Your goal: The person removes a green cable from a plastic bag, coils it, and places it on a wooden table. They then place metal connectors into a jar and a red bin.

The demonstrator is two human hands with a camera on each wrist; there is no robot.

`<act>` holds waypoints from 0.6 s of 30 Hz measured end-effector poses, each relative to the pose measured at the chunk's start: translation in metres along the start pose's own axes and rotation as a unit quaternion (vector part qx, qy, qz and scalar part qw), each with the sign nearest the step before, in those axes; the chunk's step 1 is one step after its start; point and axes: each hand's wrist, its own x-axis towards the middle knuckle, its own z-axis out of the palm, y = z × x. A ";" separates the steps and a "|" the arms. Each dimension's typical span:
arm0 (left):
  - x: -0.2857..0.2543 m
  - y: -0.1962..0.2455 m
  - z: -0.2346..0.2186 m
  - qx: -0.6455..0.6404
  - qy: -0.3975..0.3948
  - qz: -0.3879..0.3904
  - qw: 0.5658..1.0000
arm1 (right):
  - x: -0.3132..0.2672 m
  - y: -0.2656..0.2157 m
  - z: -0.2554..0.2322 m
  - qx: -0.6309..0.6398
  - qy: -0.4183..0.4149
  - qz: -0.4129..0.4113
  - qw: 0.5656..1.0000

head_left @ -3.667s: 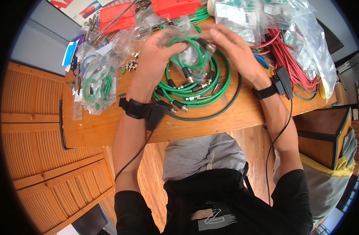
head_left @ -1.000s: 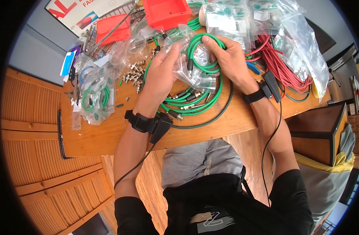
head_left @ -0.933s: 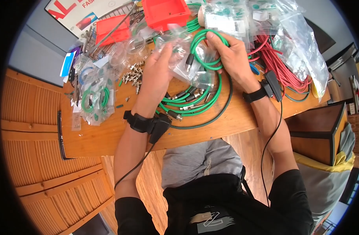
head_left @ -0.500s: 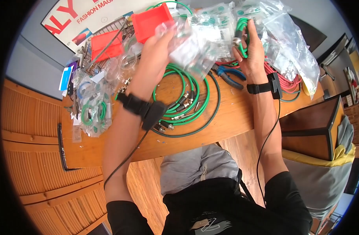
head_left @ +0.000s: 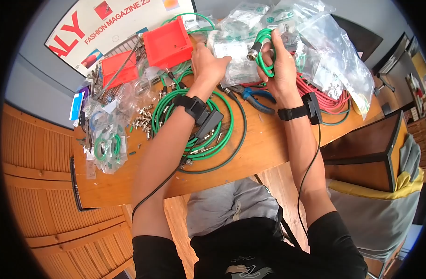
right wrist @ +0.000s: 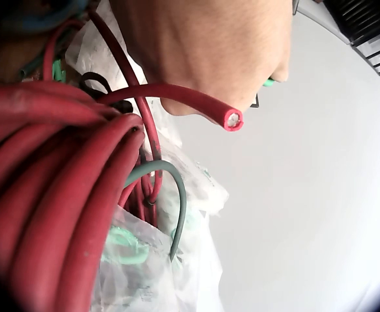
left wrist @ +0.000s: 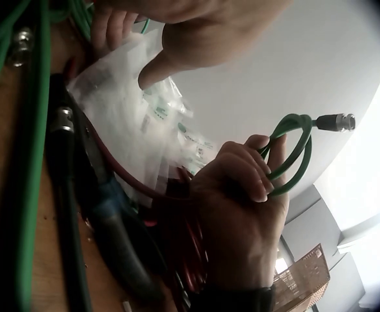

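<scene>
My right hand [head_left: 283, 65] holds up a small coil of green coaxial cable [head_left: 263, 36], its metal BNC connector [head_left: 253, 55] hanging on the near side. In the left wrist view the fingers curl round this green cable [left wrist: 300, 156]; the right wrist view shows mostly the back of the hand [right wrist: 209, 49]. My left hand [head_left: 209, 69] is at a clear plastic bag [head_left: 229, 58] with a white label, thumb stretched over it and apart from the fingers. Some fingertips of that hand are hidden. A larger coil of green cables [head_left: 230, 121] lies on the table below my left forearm.
Blue-handled pliers [head_left: 255, 100] and a bundle of red cable [head_left: 320, 97] lie on the right. More plastic bags [head_left: 315, 51] are heaped behind. Red bins [head_left: 168, 44], loose metal connectors [head_left: 142, 122] and bagged green cables [head_left: 106, 146] occupy the left. The table edge [head_left: 213, 182] is near my lap.
The small green cable coil has come out of the clear bag in my right hand and moved right. My left hand has carried the bag to the back, beside the other bags.
</scene>
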 end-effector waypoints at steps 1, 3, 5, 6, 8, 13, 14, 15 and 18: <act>0.001 0.001 -0.001 -0.016 -0.020 -0.011 1.000 | 0.000 0.000 -0.001 -0.005 -0.003 0.000 1.000; 0.004 0.004 -0.003 -0.047 -0.060 -0.030 0.997 | 0.000 0.002 -0.002 -0.009 0.001 0.002 1.000; 0.012 -0.011 0.000 -0.177 -0.060 -0.023 0.982 | 0.001 0.001 -0.001 -0.015 -0.001 0.002 1.000; 0.014 -0.015 -0.007 -0.240 -0.060 -0.019 0.969 | 0.000 0.001 -0.001 -0.018 -0.004 0.001 1.000; 0.011 -0.029 -0.024 -0.337 -0.109 -0.021 0.935 | -0.002 0.003 0.001 -0.030 -0.004 0.004 1.000; -0.025 -0.039 -0.093 -0.466 -0.182 -0.034 0.865 | -0.005 0.014 0.007 -0.142 -0.017 0.010 0.990; -0.032 -0.042 -0.103 -0.492 -0.192 -0.047 0.848 | -0.007 0.016 0.012 -0.165 -0.014 0.010 0.986; -0.036 -0.051 -0.111 -0.473 -0.214 -0.033 0.854 | -0.011 0.016 0.019 -0.189 -0.011 0.011 0.982; -0.053 -0.069 -0.122 -0.533 -0.233 -0.056 0.811 | -0.016 0.021 0.024 -0.216 -0.022 0.003 0.976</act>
